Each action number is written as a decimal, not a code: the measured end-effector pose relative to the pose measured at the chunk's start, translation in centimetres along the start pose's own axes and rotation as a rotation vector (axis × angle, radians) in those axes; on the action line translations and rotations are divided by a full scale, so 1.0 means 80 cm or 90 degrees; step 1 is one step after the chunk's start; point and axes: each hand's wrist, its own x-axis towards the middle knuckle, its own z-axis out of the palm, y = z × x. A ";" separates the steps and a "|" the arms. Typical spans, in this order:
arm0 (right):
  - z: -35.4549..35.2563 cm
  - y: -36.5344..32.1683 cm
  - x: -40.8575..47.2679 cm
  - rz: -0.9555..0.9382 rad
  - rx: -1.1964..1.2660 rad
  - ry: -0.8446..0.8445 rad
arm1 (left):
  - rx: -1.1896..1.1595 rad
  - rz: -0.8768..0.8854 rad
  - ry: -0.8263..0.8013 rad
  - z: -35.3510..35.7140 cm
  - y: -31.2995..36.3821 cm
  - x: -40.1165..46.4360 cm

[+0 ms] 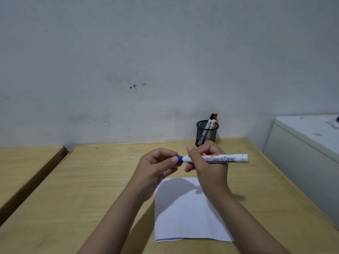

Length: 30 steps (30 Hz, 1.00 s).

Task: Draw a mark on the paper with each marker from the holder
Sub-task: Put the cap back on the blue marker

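Right hand (208, 163) wrapped round blue marker (226, 158) barrel, held level above paper (187, 215). Left hand (157, 165) pinching its blue cap (178, 159). Holder (207, 133) behind, at table (73, 189) far edge; bare tabletop leftward.

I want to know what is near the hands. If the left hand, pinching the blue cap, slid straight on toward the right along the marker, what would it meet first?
The left hand on the blue cap would first meet the right hand, which grips the white barrel just past the cap. The two look nearly level, though depth is uncertain.
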 end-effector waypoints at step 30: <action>-0.041 -0.020 0.038 -0.190 -0.410 -0.198 | 0.292 0.203 0.205 0.029 0.023 0.031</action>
